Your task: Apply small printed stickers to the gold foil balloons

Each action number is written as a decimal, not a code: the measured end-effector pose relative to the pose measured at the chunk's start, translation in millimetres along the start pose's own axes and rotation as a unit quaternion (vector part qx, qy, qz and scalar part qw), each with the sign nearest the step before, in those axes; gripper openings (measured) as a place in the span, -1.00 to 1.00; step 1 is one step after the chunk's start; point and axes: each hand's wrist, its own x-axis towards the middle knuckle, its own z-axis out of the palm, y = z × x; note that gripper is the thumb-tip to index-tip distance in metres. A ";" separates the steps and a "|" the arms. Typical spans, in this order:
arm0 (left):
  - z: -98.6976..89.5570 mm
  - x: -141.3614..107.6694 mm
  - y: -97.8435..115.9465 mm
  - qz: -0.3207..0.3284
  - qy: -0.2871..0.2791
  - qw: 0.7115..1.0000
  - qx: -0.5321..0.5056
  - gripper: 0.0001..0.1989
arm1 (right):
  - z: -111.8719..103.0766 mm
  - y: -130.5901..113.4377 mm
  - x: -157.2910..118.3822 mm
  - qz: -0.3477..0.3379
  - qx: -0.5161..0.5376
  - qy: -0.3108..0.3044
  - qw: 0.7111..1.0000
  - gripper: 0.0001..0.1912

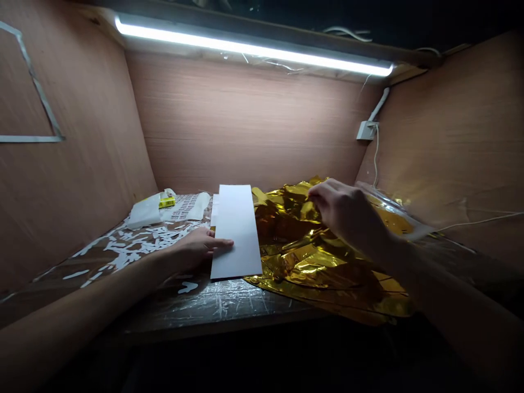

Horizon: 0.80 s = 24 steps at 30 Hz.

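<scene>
Left hand (192,248) flat on a white card (236,232), right hand (347,210) at crumpled gold foil (303,256)

The open left hand rests on the card, which lies on the table (204,311) against the foil's left edge. The right hand curls over the foil, far right; any grip is unclear. White paper scraps (123,245) lie left.
</scene>
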 end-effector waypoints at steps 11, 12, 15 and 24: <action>-4.3 -8.5 8.1 0.481 0.013 0.781 0.398 -0.41 | 19.9 -83.9 -44.8 -0.286 -0.051 0.002 0.957 -0.79; -2.5 -5.3 4.7 0.506 -0.040 0.762 0.403 -0.59 | 19.5 -88.4 -48.6 -0.284 -0.036 -0.009 0.958 -0.79; -0.8 4.2 -6.7 0.519 -0.125 0.750 0.391 -0.74 | 13.5 -96.5 -58.4 -0.206 0.038 -0.109 0.972 -0.71; -10.4 -1.4 -8.9 0.452 -0.118 0.806 0.363 -0.85 | -33.6 -15.4 -39.5 -0.011 0.030 -0.389 0.921 -0.89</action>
